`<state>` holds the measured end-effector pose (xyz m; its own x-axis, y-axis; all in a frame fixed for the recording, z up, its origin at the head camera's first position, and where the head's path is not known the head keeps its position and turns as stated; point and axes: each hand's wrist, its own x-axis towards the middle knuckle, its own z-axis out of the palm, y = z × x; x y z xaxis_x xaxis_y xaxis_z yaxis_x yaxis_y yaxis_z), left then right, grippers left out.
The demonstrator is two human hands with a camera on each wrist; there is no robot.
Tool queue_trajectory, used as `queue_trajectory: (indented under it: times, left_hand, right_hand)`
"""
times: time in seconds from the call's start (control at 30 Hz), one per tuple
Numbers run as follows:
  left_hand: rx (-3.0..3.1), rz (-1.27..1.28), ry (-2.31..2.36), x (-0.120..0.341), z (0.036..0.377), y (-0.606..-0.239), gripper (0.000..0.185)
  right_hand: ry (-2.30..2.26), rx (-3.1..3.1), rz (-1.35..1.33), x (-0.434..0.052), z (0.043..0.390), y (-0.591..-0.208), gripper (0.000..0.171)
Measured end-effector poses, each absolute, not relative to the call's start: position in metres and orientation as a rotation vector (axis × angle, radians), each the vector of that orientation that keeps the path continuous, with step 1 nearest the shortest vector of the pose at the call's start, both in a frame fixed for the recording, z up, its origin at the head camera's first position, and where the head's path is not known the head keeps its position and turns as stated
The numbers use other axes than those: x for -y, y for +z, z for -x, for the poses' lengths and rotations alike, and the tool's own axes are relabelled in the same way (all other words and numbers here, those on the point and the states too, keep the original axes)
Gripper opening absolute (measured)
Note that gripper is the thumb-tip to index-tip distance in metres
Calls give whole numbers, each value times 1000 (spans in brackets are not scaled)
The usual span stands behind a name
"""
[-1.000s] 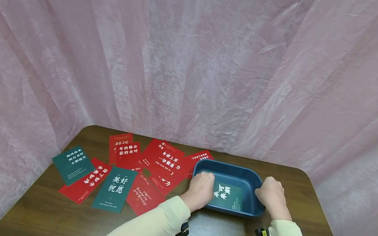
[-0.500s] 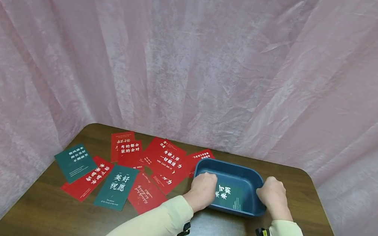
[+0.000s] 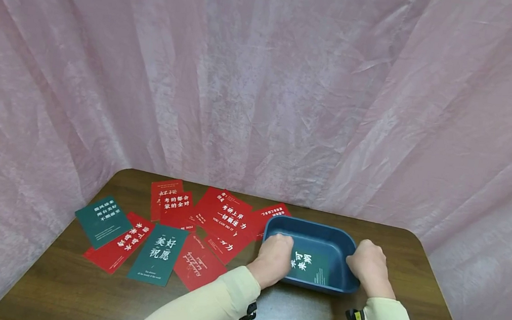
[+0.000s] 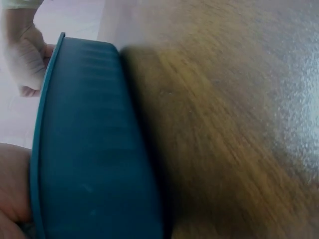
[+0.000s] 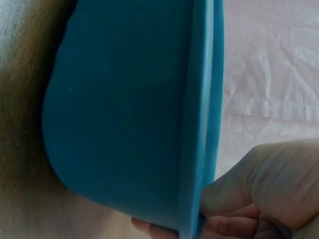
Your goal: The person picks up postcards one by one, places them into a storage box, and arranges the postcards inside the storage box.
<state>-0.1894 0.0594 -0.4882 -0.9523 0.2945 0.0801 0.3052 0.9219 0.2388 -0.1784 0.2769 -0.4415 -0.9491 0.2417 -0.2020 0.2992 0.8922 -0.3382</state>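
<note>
A pink curtain (image 3: 253, 88) is hung behind a brown wooden table (image 3: 34, 293). At the right side of the table, a blue tray (image 3: 318, 237) is held at both ends. Its left end is gripped by the left hand (image 3: 272, 259), whose fingers are curled in, the tips hidden. Its right rim is pinched between thumb and fingers by the right hand (image 3: 371, 266). A green card (image 3: 310, 267) is laid flat inside the tray. To the left, overlapping red cards (image 3: 201, 263) and two green cards (image 3: 158, 254) are spread; one red card is partly hidden by the tray.
</note>
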Motion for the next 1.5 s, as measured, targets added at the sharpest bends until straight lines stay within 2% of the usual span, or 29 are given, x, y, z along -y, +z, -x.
queue_trajectory:
  times: [0.17, 0.37, 0.47, 0.7, 0.9, 1.1, 1.23, 1.5]
  left_hand:
    - [3003, 540, -659, -45, 191, -483, 13]
    - [2920, 579, -1061, -11, 193, -466, 29]
    - [2856, 556, -1117, 11, 196, -455, 30]
    - [2920, 419, -978, 75, 208, -436, 43]
    - [3013, 338, -848, 132, 219, -435, 54]
    - [3105, 399, -670, 182, 224, -445, 81]
    - [3183, 436, -521, 204, 223, -449, 97]
    - [3368, 445, -354, 222, 219, -455, 104]
  right_hand:
    - [-550, -2906, -403, -274, 180, -444, 23]
    - [-559, -2903, -402, -271, 183, -444, 20]
    - [-561, -2910, -402, -271, 183, -444, 19]
    - [-551, -2898, -417, -271, 182, -444, 19]
    - [-560, -2892, -408, -272, 185, -442, 20]
    - [-557, -2887, -405, -274, 186, -440, 26]
    - [-555, -2887, -404, -274, 185, -439, 25]
    - [-556, -2879, -406, -278, 179, -438, 21]
